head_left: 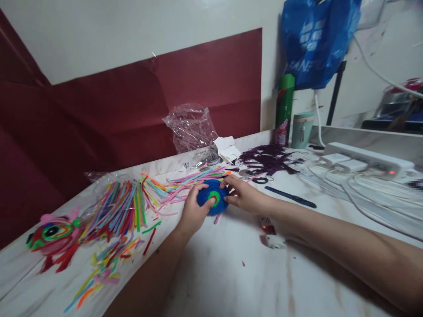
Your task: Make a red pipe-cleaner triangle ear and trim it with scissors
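Observation:
A round blue disc (204,203) with a green ring and a small red centre is held above the white marbled table. My left hand (195,210) grips its left side, the thumb lying over the centre and the fingers along the upper left edge. On the right edge, my right hand (240,193) pinches the disc with thumb and curled fingers. Behind the disc lie pink and multicoloured fuzzy strips (198,176). A short pink piece (217,218) shows just below it.
Bundled coloured strips (122,207) and a colourful fuzzy figure (54,237) are at the left. Purple tassels (267,158), a dark blue stick (291,197), a power strip (370,158) with cables, a green can (284,103) and a cup (302,131) stand or lie right.

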`<control>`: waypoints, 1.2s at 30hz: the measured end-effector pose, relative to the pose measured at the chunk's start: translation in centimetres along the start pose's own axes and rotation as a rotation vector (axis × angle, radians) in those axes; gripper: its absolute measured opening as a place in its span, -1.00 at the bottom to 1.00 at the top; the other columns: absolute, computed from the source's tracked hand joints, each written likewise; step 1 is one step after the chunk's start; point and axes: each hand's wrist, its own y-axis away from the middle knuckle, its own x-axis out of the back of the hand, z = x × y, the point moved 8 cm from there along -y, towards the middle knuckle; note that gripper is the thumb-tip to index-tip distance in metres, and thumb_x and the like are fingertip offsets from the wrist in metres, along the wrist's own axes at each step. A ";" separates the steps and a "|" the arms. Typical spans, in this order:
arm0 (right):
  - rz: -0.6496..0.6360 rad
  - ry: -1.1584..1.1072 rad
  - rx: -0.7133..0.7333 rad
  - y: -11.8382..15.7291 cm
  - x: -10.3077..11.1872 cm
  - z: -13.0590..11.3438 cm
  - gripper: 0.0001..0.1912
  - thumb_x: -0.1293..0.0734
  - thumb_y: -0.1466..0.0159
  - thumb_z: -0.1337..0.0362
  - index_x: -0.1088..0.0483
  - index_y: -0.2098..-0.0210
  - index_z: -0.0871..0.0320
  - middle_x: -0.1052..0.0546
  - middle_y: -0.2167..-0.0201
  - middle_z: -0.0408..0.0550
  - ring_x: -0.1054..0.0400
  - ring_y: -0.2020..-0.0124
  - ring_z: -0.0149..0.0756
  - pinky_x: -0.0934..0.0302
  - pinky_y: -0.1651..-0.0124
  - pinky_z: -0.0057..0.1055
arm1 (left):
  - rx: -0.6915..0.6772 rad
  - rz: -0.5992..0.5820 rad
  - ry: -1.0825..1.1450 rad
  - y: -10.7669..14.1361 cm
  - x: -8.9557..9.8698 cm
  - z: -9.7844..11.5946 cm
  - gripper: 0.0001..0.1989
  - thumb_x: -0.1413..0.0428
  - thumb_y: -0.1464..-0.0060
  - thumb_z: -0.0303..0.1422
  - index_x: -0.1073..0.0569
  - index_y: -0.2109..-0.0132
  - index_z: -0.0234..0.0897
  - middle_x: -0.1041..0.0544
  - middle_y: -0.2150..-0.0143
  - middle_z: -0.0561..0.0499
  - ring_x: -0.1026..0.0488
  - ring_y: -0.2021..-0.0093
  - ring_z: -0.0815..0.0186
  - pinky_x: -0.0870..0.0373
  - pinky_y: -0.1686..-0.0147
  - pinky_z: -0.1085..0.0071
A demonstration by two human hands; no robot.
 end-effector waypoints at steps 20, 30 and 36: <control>0.008 0.005 0.007 -0.1 -0.1 0.2 -0.68 -0.27 0.05 0.56 -0.24 0.32 0.17 -0.30 0.23 -0.05 -0.27 0.27 -0.32 -0.23 0.21 -0.33 | 0.036 -0.044 0.133 -0.1 0.0 0.0 -0.69 -0.07 0.01 -0.30 -0.33 0.07 -0.20 -0.38 0.01 -0.06 -0.31 -0.01 0.21 -0.23 0.03 0.29; 0.004 0.060 0.069 0.3 -0.4 -0.3 -0.69 -0.27 0.03 0.54 -0.23 0.29 0.17 -0.27 0.22 -0.02 -0.25 0.24 -0.28 -0.22 0.16 -0.28 | 0.053 0.081 0.056 -0.1 0.0 0.4 -0.72 -0.13 0.11 -0.39 -0.31 0.17 -0.21 -0.40 0.15 0.00 -0.34 0.09 0.24 -0.26 0.08 0.30; 0.009 0.042 0.056 0.2 -0.4 -0.2 -0.69 -0.28 0.03 0.53 -0.23 0.29 0.16 -0.28 0.23 -0.04 -0.25 0.25 -0.29 -0.23 0.18 -0.29 | 0.015 0.107 0.010 0.1 0.0 0.7 -0.70 -0.12 0.09 -0.40 -0.31 0.14 -0.21 -0.39 0.10 -0.03 -0.32 0.04 0.23 -0.22 0.05 0.29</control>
